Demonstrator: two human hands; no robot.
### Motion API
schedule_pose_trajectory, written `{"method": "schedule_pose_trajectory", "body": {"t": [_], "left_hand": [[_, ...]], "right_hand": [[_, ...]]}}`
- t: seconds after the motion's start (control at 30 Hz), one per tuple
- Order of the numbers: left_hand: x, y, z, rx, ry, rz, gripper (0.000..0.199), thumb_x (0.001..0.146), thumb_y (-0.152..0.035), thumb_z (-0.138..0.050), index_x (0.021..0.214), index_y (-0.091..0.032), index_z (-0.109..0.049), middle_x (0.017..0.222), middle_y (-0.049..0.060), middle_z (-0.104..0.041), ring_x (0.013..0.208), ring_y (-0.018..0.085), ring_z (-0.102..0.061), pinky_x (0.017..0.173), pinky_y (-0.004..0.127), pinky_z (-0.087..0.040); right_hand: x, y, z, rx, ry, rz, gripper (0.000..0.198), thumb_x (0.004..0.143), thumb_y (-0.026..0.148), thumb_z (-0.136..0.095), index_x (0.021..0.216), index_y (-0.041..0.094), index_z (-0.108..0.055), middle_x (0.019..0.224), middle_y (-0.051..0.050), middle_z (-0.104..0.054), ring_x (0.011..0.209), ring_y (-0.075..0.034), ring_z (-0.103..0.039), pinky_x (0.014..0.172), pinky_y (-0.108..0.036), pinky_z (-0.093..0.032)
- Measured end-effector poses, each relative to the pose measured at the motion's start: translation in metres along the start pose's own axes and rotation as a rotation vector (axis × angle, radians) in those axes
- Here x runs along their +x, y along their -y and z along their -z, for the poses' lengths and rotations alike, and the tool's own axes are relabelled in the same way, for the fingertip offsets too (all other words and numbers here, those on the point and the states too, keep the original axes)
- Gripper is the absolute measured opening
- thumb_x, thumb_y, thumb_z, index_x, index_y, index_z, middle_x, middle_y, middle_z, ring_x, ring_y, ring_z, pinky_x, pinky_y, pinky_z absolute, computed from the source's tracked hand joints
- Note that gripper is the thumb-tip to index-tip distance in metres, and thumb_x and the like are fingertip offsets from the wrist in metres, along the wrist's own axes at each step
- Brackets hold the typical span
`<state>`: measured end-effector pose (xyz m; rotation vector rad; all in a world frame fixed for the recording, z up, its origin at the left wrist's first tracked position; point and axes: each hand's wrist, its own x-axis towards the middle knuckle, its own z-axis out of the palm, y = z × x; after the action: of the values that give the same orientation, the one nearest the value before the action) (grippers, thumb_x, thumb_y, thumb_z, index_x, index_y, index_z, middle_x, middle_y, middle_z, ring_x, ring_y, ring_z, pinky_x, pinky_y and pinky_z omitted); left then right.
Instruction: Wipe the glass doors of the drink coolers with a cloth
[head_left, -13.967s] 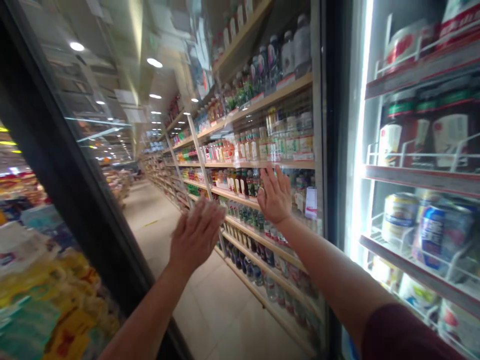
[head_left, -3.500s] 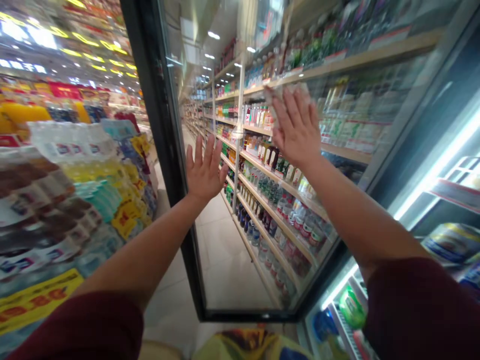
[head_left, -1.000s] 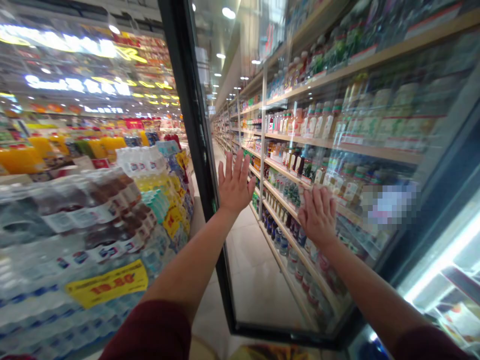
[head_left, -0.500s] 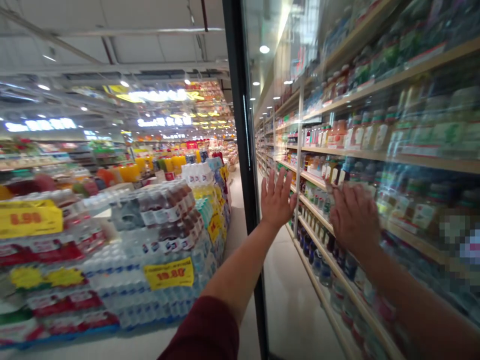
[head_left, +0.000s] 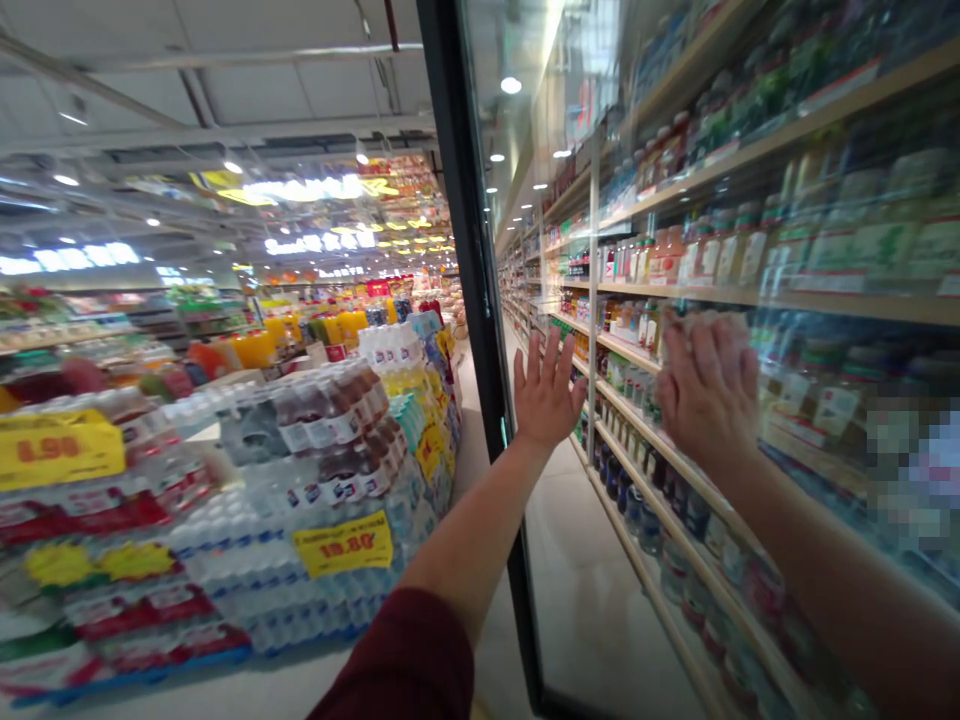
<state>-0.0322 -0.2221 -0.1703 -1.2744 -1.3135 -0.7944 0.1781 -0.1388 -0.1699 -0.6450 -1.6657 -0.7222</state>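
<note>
Store floor on my head feed: stacked drinks left of the glass door; bottle shelves show through it. I note the door's long axis upright, top leaning left. Left hand, fingers spread, at the door's pane beside its frame. Right hand, fingers together, holds a pale cloth under its fingers at the pane, visible edge crosswise.
</note>
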Motion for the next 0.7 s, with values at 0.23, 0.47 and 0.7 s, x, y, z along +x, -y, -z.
{"method": "schedule_pose_trajectory", "body": {"t": [0.23,0.47,0.7], "left_hand": [[0.002,0.001,0.001,-0.107,0.029,0.034,0.061,0.102,-0.045,-0.037,0.157,-0.018,-0.031,0.162,0.01,-0.028,0.155,0.026,-0.003,0.128,0.051,-0.008],[0.006,0.004,0.003,-0.262,0.138,0.106,0.065,0.103,-0.054,-0.03,0.158,-0.019,-0.028,0.166,0.003,-0.02,0.155,0.02,0.01,0.129,0.051,0.002],[0.009,0.005,0.007,-0.298,0.19,0.121,0.075,0.101,-0.066,-0.026,0.16,-0.019,-0.018,0.168,-0.003,-0.01,0.155,0.02,0.013,0.129,0.047,0.01]], "right_hand": [[-0.038,0.008,-0.008,-0.045,0.001,-0.061,0.064,0.099,0.035,-0.043,0.159,0.015,-0.029,0.158,-0.018,-0.04,0.15,-0.035,-0.03,0.121,-0.055,-0.028],[-0.027,0.001,0.017,-0.091,0.143,-0.048,0.055,0.103,0.037,-0.033,0.155,0.017,-0.039,0.158,-0.013,-0.041,0.15,-0.03,-0.032,0.122,-0.052,-0.025],[-0.065,-0.016,0.009,-0.185,0.135,-0.13,0.061,0.104,0.04,-0.022,0.156,0.009,-0.031,0.159,-0.017,-0.036,0.152,-0.032,-0.025,0.121,-0.058,-0.023]]}}
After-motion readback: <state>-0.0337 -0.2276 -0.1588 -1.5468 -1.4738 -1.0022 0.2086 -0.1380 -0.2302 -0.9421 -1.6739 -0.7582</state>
